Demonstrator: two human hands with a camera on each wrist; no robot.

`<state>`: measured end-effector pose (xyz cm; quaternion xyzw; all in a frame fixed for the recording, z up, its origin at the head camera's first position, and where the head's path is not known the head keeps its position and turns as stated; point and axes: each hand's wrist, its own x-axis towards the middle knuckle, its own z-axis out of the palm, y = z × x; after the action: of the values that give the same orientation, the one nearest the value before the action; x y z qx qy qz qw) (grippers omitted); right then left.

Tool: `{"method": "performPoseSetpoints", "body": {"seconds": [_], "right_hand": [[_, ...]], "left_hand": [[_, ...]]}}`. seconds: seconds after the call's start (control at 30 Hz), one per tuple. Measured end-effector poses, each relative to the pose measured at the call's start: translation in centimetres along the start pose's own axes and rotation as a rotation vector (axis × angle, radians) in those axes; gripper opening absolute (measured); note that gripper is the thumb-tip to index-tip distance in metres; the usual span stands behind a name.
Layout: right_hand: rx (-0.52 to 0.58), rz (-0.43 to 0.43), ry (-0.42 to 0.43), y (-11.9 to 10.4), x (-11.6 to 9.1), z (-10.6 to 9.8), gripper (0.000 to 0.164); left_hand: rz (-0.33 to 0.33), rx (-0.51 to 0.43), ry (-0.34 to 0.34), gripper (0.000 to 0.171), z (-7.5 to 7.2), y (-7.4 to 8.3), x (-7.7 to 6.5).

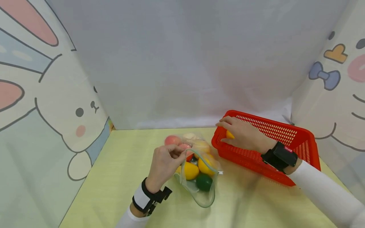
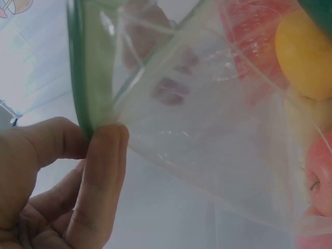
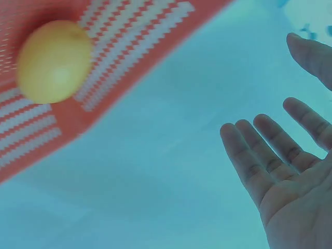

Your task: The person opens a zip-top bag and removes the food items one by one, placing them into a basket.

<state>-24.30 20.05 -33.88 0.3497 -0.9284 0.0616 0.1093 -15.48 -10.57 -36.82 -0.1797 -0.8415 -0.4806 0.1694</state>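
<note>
My left hand (image 1: 168,161) pinches the green-trimmed rim of a clear mesh bag (image 1: 199,198) between thumb and fingers; the left wrist view shows this rim (image 2: 80,78) up close. Inside the bag lie several fruits: a pinkish-red apple (image 2: 322,174), yellow fruits (image 1: 190,171) and a dark green one (image 1: 204,182). My right hand (image 1: 242,133) is over the left end of a red basket (image 1: 309,139). Below it in the basket is a yellow oval fruit (image 3: 54,62). In the right wrist view the fingers are spread and straight, apart from the fruit.
The pale yellow table (image 1: 114,177) carries bag and basket side by side, the basket to the right. A white cloth wall (image 1: 182,69) closes off the back. Panels with cartoon animals (image 1: 71,126) stand at both sides.
</note>
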Motion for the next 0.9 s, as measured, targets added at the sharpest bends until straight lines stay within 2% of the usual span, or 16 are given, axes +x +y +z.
{"method": "performPoseSetpoints", "body": {"seconds": [0.1,0.23,0.3,0.33,0.5,0.63,0.77,0.9], "right_hand": [[-0.009,-0.095,0.098,-2.9,-1.0,-1.0,0.059],[-0.066,-0.276,0.279,-6.3,-2.1,-1.0,0.053],[-0.101,-0.339,0.31,-7.9,-2.5,-0.7,0.052],[-0.112,-0.357,0.298,-8.8,-2.8,-0.5,0.051],[-0.137,-0.386,0.128,-12.2,-3.7,1.9,0.037],[-0.179,-0.402,0.092,-13.6,-4.0,5.4,0.027],[-0.27,-0.321,0.003,-14.3,-4.1,8.0,0.027],[-0.312,-0.205,-0.055,-14.6,-4.1,9.2,0.028]], "left_hand": [[-0.003,-0.004,0.001,0.005,0.0,0.0,0.0],[0.0,0.002,0.002,0.004,-0.1,0.0,0.0],[0.006,0.003,0.001,0.004,0.0,0.0,0.0],[0.009,0.003,-0.001,0.004,0.0,-0.1,0.1],[0.014,-0.002,-0.001,0.004,0.0,-0.1,0.1],[0.003,-0.004,0.001,0.004,0.0,0.0,0.1],[-0.001,0.0,0.004,0.004,0.0,0.0,0.1],[-0.007,-0.01,0.005,0.004,0.1,0.0,0.1]]}}
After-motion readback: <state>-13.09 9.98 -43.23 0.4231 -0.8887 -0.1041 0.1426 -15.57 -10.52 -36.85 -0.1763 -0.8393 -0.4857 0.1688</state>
